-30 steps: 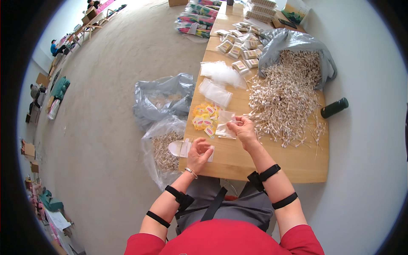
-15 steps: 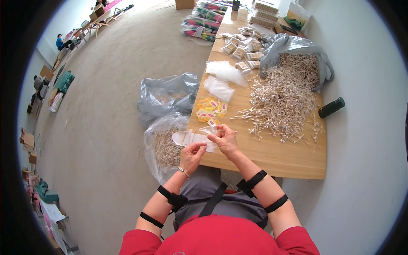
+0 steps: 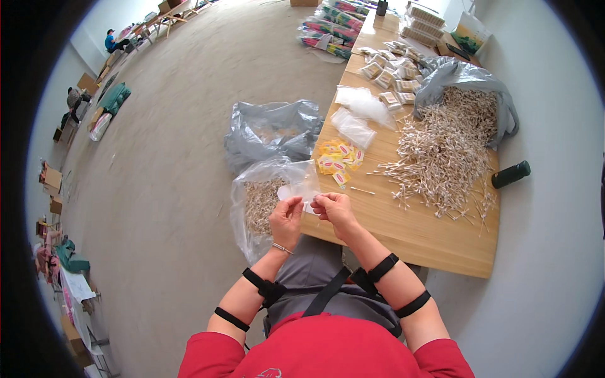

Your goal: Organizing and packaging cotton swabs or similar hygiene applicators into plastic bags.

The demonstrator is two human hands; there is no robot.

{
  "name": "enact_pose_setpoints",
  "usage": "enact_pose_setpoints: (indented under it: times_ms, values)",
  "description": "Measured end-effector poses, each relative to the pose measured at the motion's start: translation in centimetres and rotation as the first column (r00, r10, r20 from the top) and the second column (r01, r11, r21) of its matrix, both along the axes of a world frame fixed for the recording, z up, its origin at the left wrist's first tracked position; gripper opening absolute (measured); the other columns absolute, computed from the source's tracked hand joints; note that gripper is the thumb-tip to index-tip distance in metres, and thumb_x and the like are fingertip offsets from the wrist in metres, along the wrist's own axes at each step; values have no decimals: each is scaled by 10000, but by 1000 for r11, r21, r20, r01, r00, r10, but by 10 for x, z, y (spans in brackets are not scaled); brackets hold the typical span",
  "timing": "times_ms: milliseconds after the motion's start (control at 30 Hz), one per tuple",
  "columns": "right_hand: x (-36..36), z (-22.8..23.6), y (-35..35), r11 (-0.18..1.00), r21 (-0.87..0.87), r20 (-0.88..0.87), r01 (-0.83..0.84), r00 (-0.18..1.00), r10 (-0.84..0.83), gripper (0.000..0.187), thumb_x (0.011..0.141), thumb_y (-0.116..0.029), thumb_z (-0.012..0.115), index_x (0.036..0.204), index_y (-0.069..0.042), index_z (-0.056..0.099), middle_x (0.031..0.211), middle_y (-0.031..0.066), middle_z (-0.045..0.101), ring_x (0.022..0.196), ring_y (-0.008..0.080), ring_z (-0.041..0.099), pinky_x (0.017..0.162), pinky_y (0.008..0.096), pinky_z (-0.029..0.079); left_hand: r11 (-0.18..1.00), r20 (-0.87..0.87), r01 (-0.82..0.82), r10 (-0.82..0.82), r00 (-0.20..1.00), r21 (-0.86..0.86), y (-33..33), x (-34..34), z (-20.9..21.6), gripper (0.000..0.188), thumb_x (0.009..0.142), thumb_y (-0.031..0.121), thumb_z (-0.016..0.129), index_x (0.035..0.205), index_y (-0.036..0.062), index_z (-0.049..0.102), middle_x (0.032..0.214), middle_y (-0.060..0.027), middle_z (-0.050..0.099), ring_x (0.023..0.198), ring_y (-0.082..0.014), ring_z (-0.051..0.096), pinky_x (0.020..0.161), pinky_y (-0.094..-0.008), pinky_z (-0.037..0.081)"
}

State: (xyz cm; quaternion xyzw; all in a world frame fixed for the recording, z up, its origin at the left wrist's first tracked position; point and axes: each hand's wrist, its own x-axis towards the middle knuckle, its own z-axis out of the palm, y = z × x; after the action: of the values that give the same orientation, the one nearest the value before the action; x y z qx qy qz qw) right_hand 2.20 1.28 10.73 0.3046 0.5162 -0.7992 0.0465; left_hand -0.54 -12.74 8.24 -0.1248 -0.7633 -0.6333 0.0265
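Close together at the table's near left corner, my two hands pinch a small clear plastic bag (image 3: 307,179). My left hand (image 3: 287,222) has thumb and fingertips pressed together on one side of it. The fingers of my right hand (image 3: 335,210) are closed at the other side. A white flat piece (image 3: 285,192) shows partly behind my hands; they hide the rest. Just beyond lie yellow and white printed cards (image 3: 338,157) in a loose heap. One single cotton swab (image 3: 363,191) rests to the right of my right hand.
Loose cotton swabs (image 3: 441,154) spill from a grey bag (image 3: 504,104) on the wooden table (image 3: 416,242). Empty clear bags (image 3: 353,128), filled packets (image 3: 391,69) and a dark green bottle (image 3: 510,174) lie around. Floor bags (image 3: 271,135) stand left; people sit far off.
My view has shifted left, so the table sits further right. My left hand has come up to the clear bag, which my right hand was holding before.
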Motion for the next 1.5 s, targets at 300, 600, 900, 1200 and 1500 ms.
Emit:
enact_pose_setpoints:
  times_ms: [300, 600, 900, 1200, 1500]
  values:
    - [-15, -27, -18, 945, 318, -108, -77, 987, 116, 234, 858, -234, 640, 776, -15, 632, 700, 45, 649, 622, 108, 584, 551, 257, 450, 991, 209, -39, 11, 978, 128, -9, -4, -5, 179, 829, 61, 681, 992, -5, 648, 881, -51, 675, 794, -100, 637, 713, -231, 520]
    - [0, -25, -36, 652, 749, -160, -118, 923, 350, 221, 841, -184, 634, 772, 21, 596, 707, 173, 627, 649, 277, 612, 605, 371, 469, 939, 525, -167, -17, 851, 302, -21, 6, -23, 66, 855, 64, 619, 895, 14, 635, 786, -37, 652, 688, -93, 622, 637, -213, 523]
    - [4, -29, -52, 382, 902, -21, -202, 862, 506, 177, 819, -169, 608, 772, -4, 568, 772, 196, 611, 756, 369, 603, 673, 450, 473, 950, 330, -256, 186, 925, 181, -24, 10, -43, 116, 900, 113, 591, 982, 34, 569, 829, -40, 635, 718, -88, 620, 610, -227, 528]
    - [0, -19, -51, 296, 955, -101, -28, 905, 413, 181, 802, -212, 631, 796, -39, 574, 796, 156, 609, 768, 337, 608, 668, 426, 487, 970, 106, -222, 232, 967, -101, -32, 4, -22, 259, 816, 45, 660, 1030, 44, 514, 910, -61, 611, 720, -105, 639, 611, -250, 524]
    - [-9, -16, -47, 48, 977, -206, 210, 847, 490, 127, 782, -114, 666, 879, -67, 598, 776, 91, 602, 715, 259, 619, 623, 374, 495, 938, -153, -218, 182, 971, -270, -31, -3, -11, 246, 764, 27, 664, 957, 39, 513, 864, -63, 582, 638, -122, 594, 584, -267, 498]
